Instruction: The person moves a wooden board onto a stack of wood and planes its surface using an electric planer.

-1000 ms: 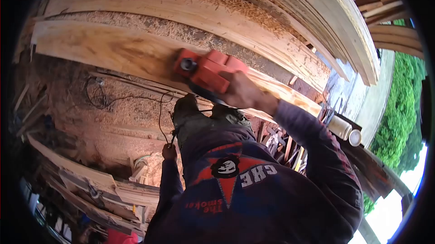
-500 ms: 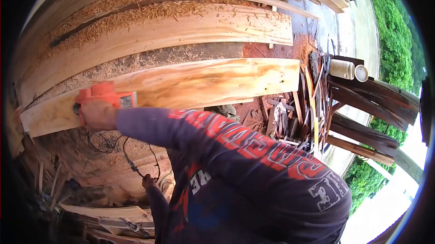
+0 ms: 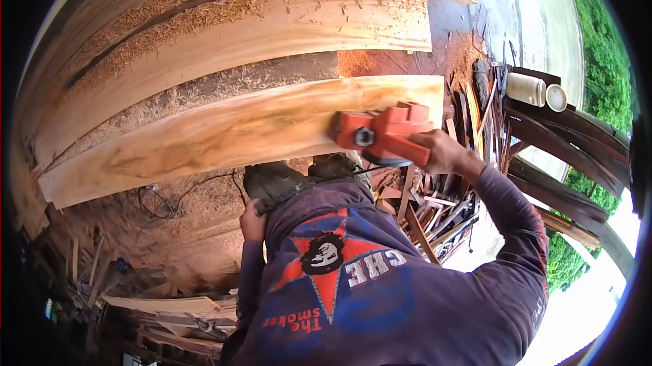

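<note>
A red power planer (image 3: 390, 131) rests on the right part of a long, light wooden board (image 3: 224, 128) with brown streaks. My right hand (image 3: 441, 152) is wrapped round the planer's rear handle. Beside my left thigh, my left hand (image 3: 252, 220) has its fingers bent close to the black cord (image 3: 239, 186); what it holds, if anything, is too small to make out. A black cord also runs from the planer across my waist.
Behind lies another board (image 3: 272, 26) strewn with shavings. Wood scraps (image 3: 448, 210) are heaped at the right, near a whitish container (image 3: 526, 89) on dark planks. More planks (image 3: 170, 308) lie at the lower left. Shavings and a coiled cord (image 3: 156, 201) cover the ground.
Since half a second ago, my right hand and the planer have moved from the board's left end to its right part. My left hand has come up beside my thigh. The view has shifted.
</note>
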Available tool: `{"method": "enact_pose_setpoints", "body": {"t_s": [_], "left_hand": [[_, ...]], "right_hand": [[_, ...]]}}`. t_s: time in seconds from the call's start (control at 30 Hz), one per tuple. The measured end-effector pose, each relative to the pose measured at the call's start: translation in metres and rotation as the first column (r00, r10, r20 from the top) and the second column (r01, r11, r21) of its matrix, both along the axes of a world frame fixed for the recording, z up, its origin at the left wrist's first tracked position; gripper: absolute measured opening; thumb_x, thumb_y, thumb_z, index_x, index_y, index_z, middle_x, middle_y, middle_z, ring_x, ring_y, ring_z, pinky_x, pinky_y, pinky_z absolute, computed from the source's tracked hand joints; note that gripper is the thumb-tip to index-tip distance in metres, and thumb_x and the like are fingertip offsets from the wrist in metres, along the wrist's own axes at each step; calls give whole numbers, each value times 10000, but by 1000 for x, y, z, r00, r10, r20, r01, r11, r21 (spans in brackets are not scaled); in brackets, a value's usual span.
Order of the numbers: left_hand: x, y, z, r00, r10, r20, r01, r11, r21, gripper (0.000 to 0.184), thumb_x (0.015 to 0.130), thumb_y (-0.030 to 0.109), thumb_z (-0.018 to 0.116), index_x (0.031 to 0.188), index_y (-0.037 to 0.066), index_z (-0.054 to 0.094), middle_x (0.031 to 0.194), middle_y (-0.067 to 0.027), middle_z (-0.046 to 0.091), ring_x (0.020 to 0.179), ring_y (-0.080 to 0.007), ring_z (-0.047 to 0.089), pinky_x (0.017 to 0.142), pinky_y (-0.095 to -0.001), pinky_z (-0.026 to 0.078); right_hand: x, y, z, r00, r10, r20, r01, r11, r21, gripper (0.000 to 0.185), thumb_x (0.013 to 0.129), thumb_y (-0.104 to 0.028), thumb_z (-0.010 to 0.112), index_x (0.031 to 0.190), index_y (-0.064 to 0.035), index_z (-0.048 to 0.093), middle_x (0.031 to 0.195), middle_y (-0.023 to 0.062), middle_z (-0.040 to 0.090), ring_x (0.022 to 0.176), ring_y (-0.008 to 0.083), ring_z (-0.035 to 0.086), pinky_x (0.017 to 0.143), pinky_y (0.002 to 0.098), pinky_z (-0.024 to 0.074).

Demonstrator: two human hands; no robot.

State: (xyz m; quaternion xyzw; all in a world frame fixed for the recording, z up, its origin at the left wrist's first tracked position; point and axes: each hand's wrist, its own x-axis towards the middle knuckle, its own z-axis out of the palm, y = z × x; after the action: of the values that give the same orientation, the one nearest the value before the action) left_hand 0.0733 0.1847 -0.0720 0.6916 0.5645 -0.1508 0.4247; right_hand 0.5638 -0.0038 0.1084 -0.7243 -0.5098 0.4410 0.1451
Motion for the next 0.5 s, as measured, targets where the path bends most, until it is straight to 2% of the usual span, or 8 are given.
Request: {"method": "enact_pose_setpoints", "body": {"t_s": [0.07, 0.13, 0.23, 0.3, 0.37, 0.4, 0.43, 0.5], "left_hand": [[8, -7, -13, 985, -100, 139, 110, 991, -72, 400, 767, 99, 758, 1153, 107, 655, 851, -168, 707, 796, -302, 711, 707, -385, 545], [11, -10, -12, 989, -92, 117, 101, 992, -70, 409, 761, 96, 760, 1157, 113, 655, 853, -166, 707, 796, -300, 712, 706, -390, 545], [-8, -13, -18, 995, -95, 32, 98, 990, -99, 420, 764, 85, 755, 1170, 100, 649, 872, -169, 710, 796, -290, 713, 713, -398, 543], [-36, -18, -28, 961, 65, 268, -64, 998, -12, 372, 778, 102, 753, 1137, 74, 657, 881, -172, 711, 798, -297, 709, 719, -394, 539], [-45, -11, -18, 980, 105, 169, -106, 994, -8, 331, 791, 119, 744, 1108, 65, 667, 883, -173, 711, 797, -304, 706, 716, -388, 537], [-51, -5, -14, 987, 142, 81, -141, 990, -13, 292, 804, 135, 736, 1080, 55, 677, 884, -174, 712, 795, -312, 703, 714, -381, 536], [-66, -1, -16, 987, 142, 73, -143, 990, -2, 292, 804, 135, 736, 1080, 55, 677, 884, -174, 712, 795, -312, 703, 714, -381, 536], [-103, -7, -33, 967, 230, 113, -234, 972, 25, 244, 839, 189, 719, 1039, 53, 694, 883, -176, 712, 793, -312, 700, 712, -372, 532]], "right_hand": [[21, -29, 2, 1000, -9, 2, 9, 999, 34, 240, 717, -74, 667, 950, -21, 640, 734, 185, 650, 687, 395, 666, 625, 465, 545], [23, -22, 9, 1000, 13, -8, -13, 1000, 5, 201, 707, -67, 666, 899, -23, 625, 724, 184, 638, 687, 402, 663, 608, 469, 531], [11, -6, -3, 994, 101, -41, -99, 993, 57, 233, 706, -63, 657, 928, -4, 615, 730, 166, 639, 661, 382, 669, 613, 438, 546], [-9, 31, -3, 987, 154, -50, -152, 988, 37, 274, 703, -76, 672, 963, -17, 609, 722, 160, 634, 665, 385, 670, 618, 448, 549], [-40, 73, -13, 971, 215, -101, -206, 974, 96, 314, 696, -91, 678, 993, -18, 604, 735, 168, 642, 671, 397, 668, 624, 466, 547], [-62, 97, -15, 971, 198, -135, -183, 976, 118, 337, 693, -95, 676, 1012, -13, 603, 737, 177, 644, 679, 402, 668, 626, 476, 546], [-85, 122, -16, 969, 180, -168, -158, 978, 137, 361, 690, -99, 674, 1031, -9, 602, 740, 187, 646, 686, 408, 669, 628, 485, 544], [-133, 173, -26, 958, 220, -184, -220, 975, 18, 409, 700, -123, 695, 1080, -1, 605, 742, 209, 649, 706, 409, 678, 652, 491, 549]]}}
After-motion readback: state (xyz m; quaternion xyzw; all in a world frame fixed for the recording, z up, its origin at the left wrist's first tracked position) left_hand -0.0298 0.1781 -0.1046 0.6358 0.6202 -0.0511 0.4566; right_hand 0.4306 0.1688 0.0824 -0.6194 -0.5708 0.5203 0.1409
